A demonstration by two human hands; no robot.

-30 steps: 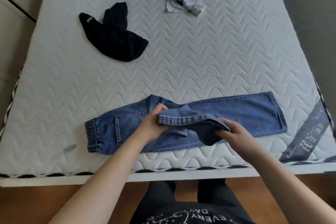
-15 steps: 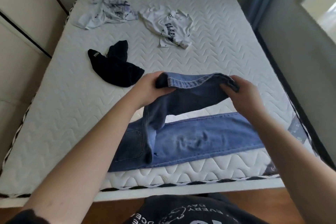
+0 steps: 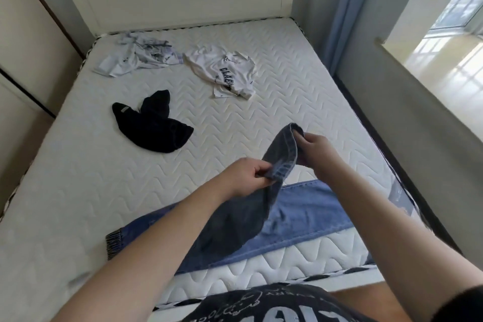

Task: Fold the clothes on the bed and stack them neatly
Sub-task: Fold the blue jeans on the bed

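- Step in hand, my read: lining up one leg of the jeans (image 3: 308,206) over the other, the first lengthwise fold.
- Jeans sit at the near edge of the bed (image 3: 235,125), running left-right. The elastic cuff end is at left and the lower leg lies flat on the mattress. The upper leg is lifted off it by its hem.
- L hand (image 3: 245,178): fingers curled, thumb and forefinger pinching the near corner of the raised hem. Closed on denim, not loose.
- R hand (image 3: 317,149): fingers curled round the far corner of the same hem, held higher and further from the body. Also gripping.
- The hem is slack and bowed between the hands, with cloth sagging in a dark fold below.
- To do it well: pull the hands apart till the hem is taut, then carry it toward the flat leg's hem at right. Match seam to seam and lay down from the crotch outward, so no air or creases get trapped.
- Keep both pinches at the corners. Letting go of one early will likely twist the leg.
- Risk: jeans are v. close to the bed edge and may slide off if tugged toward the body.
- Still unfolded, well apart further up the bed: black garment (image 3: 154,128), white tee (image 3: 224,70), pale shirt (image 3: 136,56).
- No stack seen yet, so task is early.
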